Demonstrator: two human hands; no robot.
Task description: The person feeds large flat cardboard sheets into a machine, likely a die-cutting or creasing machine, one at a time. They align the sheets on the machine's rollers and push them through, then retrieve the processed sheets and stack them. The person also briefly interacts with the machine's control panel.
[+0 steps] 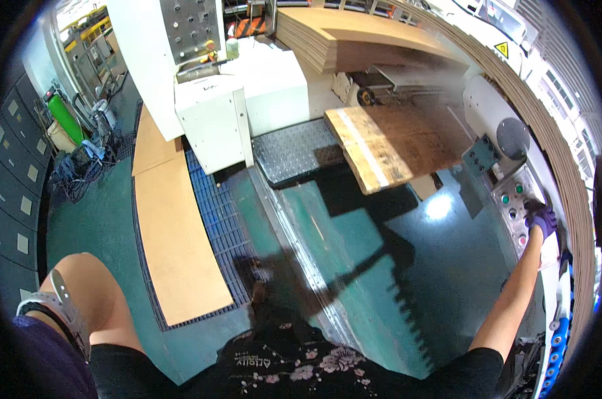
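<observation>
My right hand (542, 222), in a purple glove with dark fingertips, is at the metal control panel (515, 199) on the right, its fingers over the knobs and buttons. Whether they press or turn one is hidden. Green buttons (505, 199) sit up and left of the hand, and a reddish button (523, 241) lies below left. My left hand (22, 344) is at the lower left rim, the wrist bent back beside a pale watch or band (62, 309); a dark purple glove shows there, but its fingers are out of view.
A wooden board (376, 149) juts out at centre over the green floor. Behind it stands a cardboard stack (331, 40). White machine housings (211, 119) and a metal step plate (296, 149) stand left of it. Cardboard sheets (181, 239) lie on blue grating. Corrugated sheets (555, 144) line the right edge.
</observation>
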